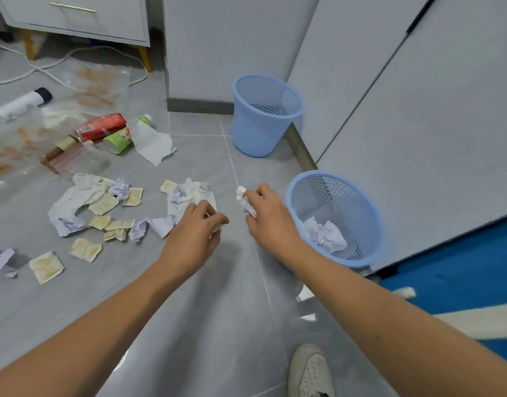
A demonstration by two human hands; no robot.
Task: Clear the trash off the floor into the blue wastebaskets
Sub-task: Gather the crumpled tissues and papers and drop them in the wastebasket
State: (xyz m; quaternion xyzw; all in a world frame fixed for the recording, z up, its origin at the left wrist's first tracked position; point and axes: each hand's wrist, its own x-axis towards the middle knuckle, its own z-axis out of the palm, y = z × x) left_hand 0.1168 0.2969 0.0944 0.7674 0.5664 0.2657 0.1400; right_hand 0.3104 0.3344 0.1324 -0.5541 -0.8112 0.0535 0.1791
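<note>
The grey tiled floor (206,296) carries scattered crumpled papers (74,222), yellowish packets (46,266), a red bottle (102,126) and two blue wastebaskets (263,116).

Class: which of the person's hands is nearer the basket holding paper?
Right. The right hand sits just beside the near basket; the left hand is farther left.

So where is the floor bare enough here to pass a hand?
Bare tile lies between the near wastebasket, the far wastebasket and the paper scraps, also under both forearms toward the shoe. Left of the left hand it is crowded.
</note>
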